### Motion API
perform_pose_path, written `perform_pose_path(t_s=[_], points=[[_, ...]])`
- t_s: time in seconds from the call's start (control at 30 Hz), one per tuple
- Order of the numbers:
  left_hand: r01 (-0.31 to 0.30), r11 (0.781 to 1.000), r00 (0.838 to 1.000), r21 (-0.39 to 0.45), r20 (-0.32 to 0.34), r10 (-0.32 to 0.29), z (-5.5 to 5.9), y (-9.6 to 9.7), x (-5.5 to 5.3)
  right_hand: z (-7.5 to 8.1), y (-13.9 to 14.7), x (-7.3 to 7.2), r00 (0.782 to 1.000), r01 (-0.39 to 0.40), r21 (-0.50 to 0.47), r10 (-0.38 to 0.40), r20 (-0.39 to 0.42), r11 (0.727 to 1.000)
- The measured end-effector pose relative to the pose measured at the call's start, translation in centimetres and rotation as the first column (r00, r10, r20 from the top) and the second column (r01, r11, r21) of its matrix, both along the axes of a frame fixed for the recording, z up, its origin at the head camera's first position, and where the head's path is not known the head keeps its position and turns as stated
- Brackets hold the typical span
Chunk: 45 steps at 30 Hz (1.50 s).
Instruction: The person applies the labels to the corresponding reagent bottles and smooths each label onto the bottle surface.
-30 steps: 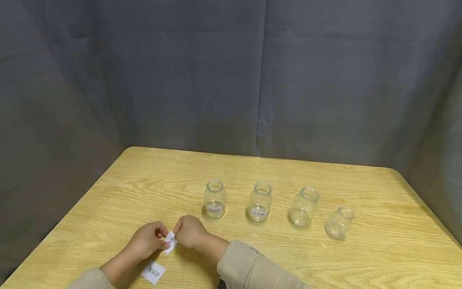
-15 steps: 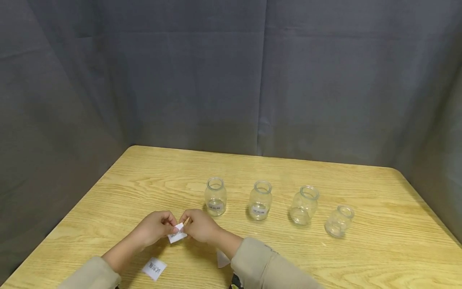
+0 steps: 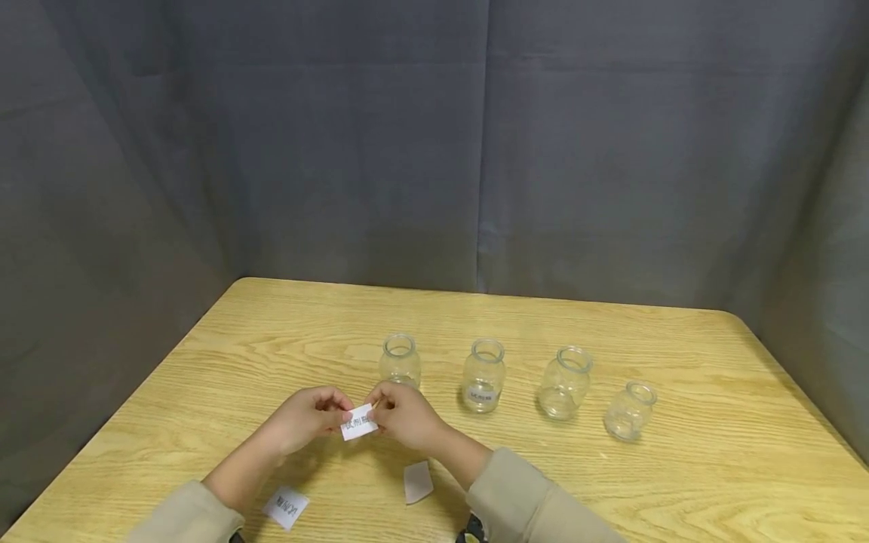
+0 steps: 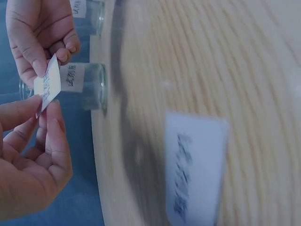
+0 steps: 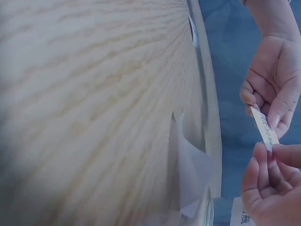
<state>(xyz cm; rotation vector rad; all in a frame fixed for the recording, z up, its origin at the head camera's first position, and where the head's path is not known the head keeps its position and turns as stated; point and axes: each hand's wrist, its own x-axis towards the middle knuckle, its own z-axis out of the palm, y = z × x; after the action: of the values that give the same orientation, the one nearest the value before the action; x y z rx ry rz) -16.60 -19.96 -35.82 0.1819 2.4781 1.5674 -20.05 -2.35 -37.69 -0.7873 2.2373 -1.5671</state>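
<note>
A printed white label (image 3: 357, 424) is between my fingertips, my left hand (image 3: 303, 419) pinching one end, my right hand (image 3: 409, 416) the other. Nearer me than my fingers lie a second label (image 3: 287, 508) and a curled paper piece (image 3: 418, 483); beyond and rightward stand four glass jars (image 3: 483, 375).

I spot a beige left sleeve (image 3: 186, 516) past seven o'clock from the head view's centre, a matching, creased right sleeve (image 3: 536, 501) at five, and a black, yellow-marked wrist piece (image 3: 473, 529) below it, near six
</note>
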Motion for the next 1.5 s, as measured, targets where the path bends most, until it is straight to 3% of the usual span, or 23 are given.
perform_pose_path(t_s=[0.17,0.43,0.67,0.9,1.33,1.5], points=[[0.021,0.999,0.999,0.026,-0.048,-0.019,0.3,1.1,-0.4,0.4,1.1,0.1,1.000,0.031,-0.031,-0.032,-0.002,0.999],[0.062,0.995,0.996,0.073,-0.065,-0.058,0.5,3.2,-0.8,0.6,3.0,0.2,0.998,0.058,-0.071,-0.061,-0.033,0.996],[0.113,0.983,0.992,0.143,-0.073,-0.104,1.4,4.6,-1.0,2.0,5.1,1.1,0.997,0.023,-0.101,-0.030,-0.065,0.995],[0.232,0.941,0.972,0.244,-0.022,-0.234,3.0,5.4,-1.3,3.7,7.1,1.7,0.997,0.043,-0.125,-0.051,-0.059,0.991],[0.381,0.845,0.920,0.375,-0.060,-0.388,3.4,6.3,-1.1,4.9,9.3,2.8,0.998,0.033,-0.137,-0.042,-0.057,0.990],[0.403,0.835,0.909,0.373,-0.055,-0.414,3.3,6.6,-1.1,4.6,9.9,3.0,0.999,0.030,-0.116,-0.034,-0.036,0.993]])
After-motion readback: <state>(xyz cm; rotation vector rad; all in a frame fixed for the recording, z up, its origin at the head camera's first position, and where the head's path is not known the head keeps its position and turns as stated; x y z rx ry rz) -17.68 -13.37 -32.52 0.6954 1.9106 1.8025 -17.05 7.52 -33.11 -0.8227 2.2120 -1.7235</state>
